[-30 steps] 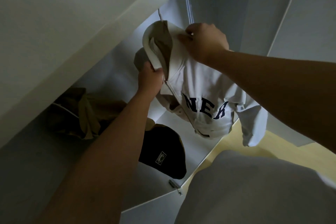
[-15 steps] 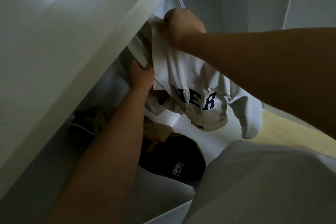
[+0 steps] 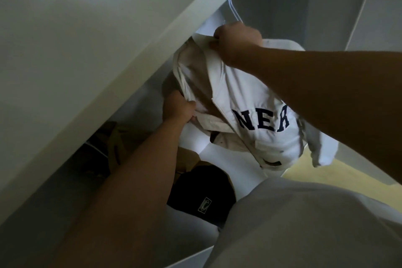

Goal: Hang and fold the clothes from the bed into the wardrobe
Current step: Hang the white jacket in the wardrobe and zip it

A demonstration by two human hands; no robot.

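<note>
Both hands are up inside the wardrobe (image 3: 121, 54) and both are on the white jacket (image 3: 256, 98). The right hand (image 3: 237, 43) is at the very top, fingers curled tight and pinching the fabric at the collar. A thin pale wire (image 3: 234, 10) rises just above those knuckles; whether it is a hanger's hook I cannot tell. Lower down, the left hand (image 3: 179, 109) is closed around the folded front edge of the jacket, thumb over the cloth.

The jacket hangs in the air between the two grips, front turned towards the camera, one sleeve drooping at the right. Big navy block letters run across the chest: "NER" is all that can be read, as the arm covers what comes after and a fold hides what comes before.

Down below in the wardrobe lies a black garment (image 3: 195, 189) with a small white-bordered patch (image 3: 204, 205). The mark on it is too small to read. Just beside it, to the left, there's a crumpled tan garment (image 3: 118, 141). The person's grey top (image 3: 304, 228) fills the lower right, with a strip of yellow floor (image 3: 339, 178) showing past it.
</note>
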